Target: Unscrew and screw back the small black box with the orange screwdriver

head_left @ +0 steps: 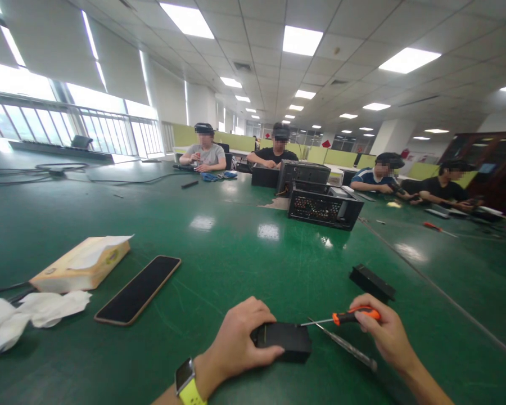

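A black rectangular block lies on the green table, and my left hand grips its left end, thumb along the near side. My right hand holds an orange and black screwdriver, its shaft pointing left with the tip at the block's far right corner. Between the block and my right hand, a thin metal tool lies slantwise on the table, passing under the screwdriver shaft. Behind my right hand rests a second black block.
A phone, a tissue box and crumpled tissues lie at left. Black metal cases stand farther back. Several people sit around the far side. Another screwdriver lies at right, and cables run along the far left.
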### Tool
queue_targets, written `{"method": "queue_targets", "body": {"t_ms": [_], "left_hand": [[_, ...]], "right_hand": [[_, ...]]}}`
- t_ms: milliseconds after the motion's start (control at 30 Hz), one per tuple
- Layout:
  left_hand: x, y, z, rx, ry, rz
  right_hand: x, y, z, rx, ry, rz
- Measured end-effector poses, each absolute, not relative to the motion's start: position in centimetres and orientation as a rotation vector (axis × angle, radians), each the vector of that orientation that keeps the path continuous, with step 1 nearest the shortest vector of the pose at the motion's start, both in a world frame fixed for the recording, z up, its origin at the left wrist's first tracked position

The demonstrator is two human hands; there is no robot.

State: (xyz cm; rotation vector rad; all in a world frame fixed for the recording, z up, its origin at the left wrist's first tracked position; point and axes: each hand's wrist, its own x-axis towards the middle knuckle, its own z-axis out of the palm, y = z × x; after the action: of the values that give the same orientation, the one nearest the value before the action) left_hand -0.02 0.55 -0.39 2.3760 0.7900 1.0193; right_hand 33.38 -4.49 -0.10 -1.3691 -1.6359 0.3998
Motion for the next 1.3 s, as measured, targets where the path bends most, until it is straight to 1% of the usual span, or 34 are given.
{"method": "queue_targets", "body": {"t_ms": [267,567,700,800,933,1167,1300], "left_hand": [[0.1,0.6,-0.5,2.371,0.798,1.015],[0.1,0.5,-0.6,2.373,0.816,1.004],[0.1,0.6,-0.7,2.369,0.816,1.009],[0.1,0.6,-0.8,2.361,0.808,1.011],[0.1,0.6,-0.8,2.361,0.804,1.015],[0.1,0.6,-0.7,2.370,0.784,1.002],[0.1,0.7,-0.7,2.362,0.787,1.006]], "right_hand": [[32.7,-5.3,2.0,-1.376,-1.825,0.207],[29.8,-5.1,8.3,-1.536,-2.163,0.086],[28.5,-4.2,10.8,-1.541,-2.133,0.052],[27.7,-3.7,12.0,-1.552,-2.142,0.118],[26.8,-3.1,12.3,-1.536,-2.157,0.171],[27.0,-2.5,11.2,-1.521,-2.186,0.187],[27.0,-2.6,11.5,-1.529,-2.210,0.168]]}}
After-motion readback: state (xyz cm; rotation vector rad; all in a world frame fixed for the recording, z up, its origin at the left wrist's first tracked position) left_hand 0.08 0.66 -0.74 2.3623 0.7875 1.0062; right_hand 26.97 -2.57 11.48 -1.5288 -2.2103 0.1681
